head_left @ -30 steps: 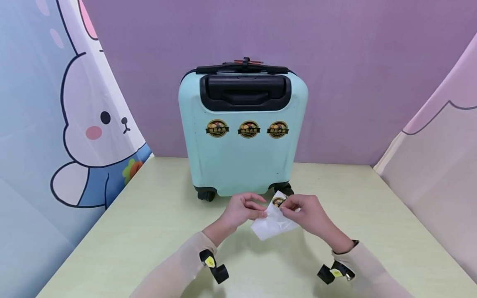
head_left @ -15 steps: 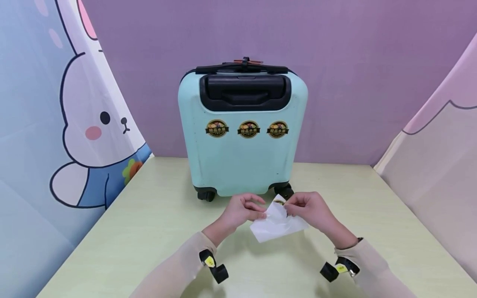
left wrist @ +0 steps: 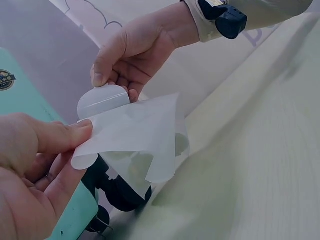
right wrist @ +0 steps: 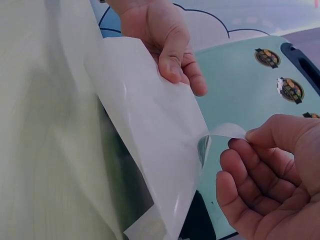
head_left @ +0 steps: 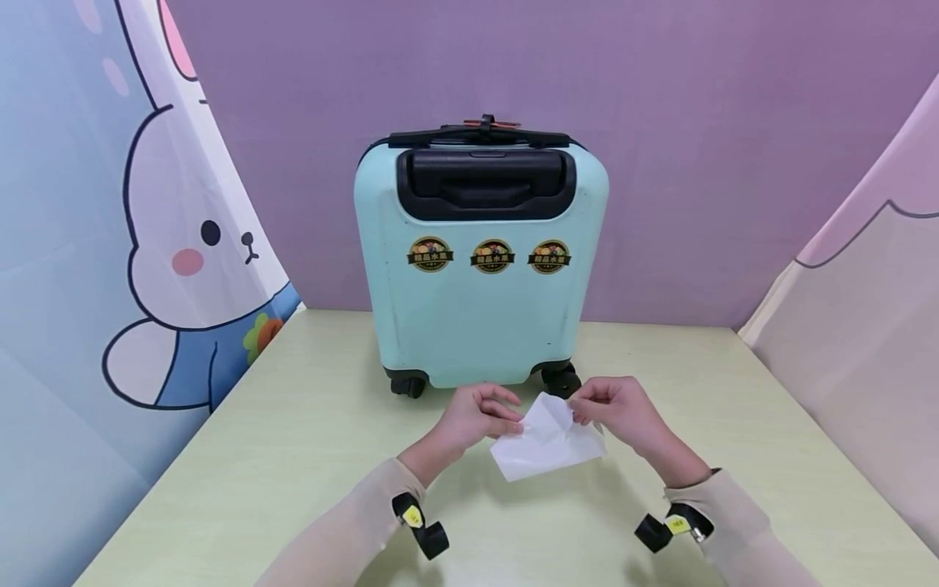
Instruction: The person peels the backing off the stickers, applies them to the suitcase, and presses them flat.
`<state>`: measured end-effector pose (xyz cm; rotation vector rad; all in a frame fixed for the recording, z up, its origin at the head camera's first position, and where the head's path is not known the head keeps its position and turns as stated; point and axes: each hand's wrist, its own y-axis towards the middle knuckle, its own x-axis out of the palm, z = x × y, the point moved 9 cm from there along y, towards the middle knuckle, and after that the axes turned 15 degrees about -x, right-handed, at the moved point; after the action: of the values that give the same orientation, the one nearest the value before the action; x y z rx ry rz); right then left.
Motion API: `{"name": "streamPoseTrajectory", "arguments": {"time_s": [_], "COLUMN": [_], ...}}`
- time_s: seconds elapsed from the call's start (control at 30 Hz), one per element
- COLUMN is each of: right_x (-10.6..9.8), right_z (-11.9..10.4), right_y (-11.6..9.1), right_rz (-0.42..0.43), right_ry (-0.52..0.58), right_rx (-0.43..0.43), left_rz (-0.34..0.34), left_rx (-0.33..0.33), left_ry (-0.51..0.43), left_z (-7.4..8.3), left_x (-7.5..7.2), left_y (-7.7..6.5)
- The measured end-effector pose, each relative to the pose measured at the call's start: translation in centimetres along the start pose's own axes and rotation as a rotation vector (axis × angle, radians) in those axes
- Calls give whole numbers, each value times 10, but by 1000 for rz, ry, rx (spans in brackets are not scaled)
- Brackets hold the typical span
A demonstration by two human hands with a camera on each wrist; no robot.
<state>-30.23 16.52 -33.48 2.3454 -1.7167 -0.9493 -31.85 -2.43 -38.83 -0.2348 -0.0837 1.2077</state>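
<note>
My left hand (head_left: 475, 417) pinches a white sticker backing sheet (head_left: 546, 450) between thumb and fingers, just in front of the suitcase. The sheet is bent and creased, its blank side up. With thumb and forefinger my right hand (head_left: 619, 414) pinches the edge of a round sticker (left wrist: 102, 102), whose pale underside shows in the left wrist view. In the right wrist view the sticker curves away from the sheet's edge, where its other end meets the sheet. A mint-green suitcase (head_left: 477, 326) stands upright behind, with three round black-and-gold stickers (head_left: 492, 256) in a row on its front.
The suitcase has a black handle recess (head_left: 487, 183) and black wheels (head_left: 561, 381). It stands on a pale table (head_left: 293, 489) before a purple backdrop (head_left: 697, 163). A rabbit-print cloth (head_left: 183, 285) hangs at the left, a pale cloth (head_left: 866, 310) at the right.
My right hand has moved slightly to the right, pulling the sticker from the sheet. The sheet has tilted, so its printed side is now hidden in the head view. The left hand stays put.
</note>
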Motion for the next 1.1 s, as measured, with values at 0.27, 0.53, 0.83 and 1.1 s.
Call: {"name": "streamPoseTrajectory", "arguments": {"time_s": [0.27, 0.53, 0.83, 1.1], "right_x": [-7, -12, -20, -26], "right_z": [6, 12, 20, 24], "right_y": [-1, -2, -3, -4], "right_rz": [21, 30, 44, 70], "right_ry": [17, 2, -20, -15], "right_rx": [0, -7, 11, 26], "left_rz": [-21, -39, -31, -31], "left_rx": [0, 1, -33, -38], "left_ry": [-7, 18, 35, 42], "left_z": [-2, -6, -12, -17], "left_x": [0, 0, -2, -6], "left_y": [0, 3, 6, 8]}}
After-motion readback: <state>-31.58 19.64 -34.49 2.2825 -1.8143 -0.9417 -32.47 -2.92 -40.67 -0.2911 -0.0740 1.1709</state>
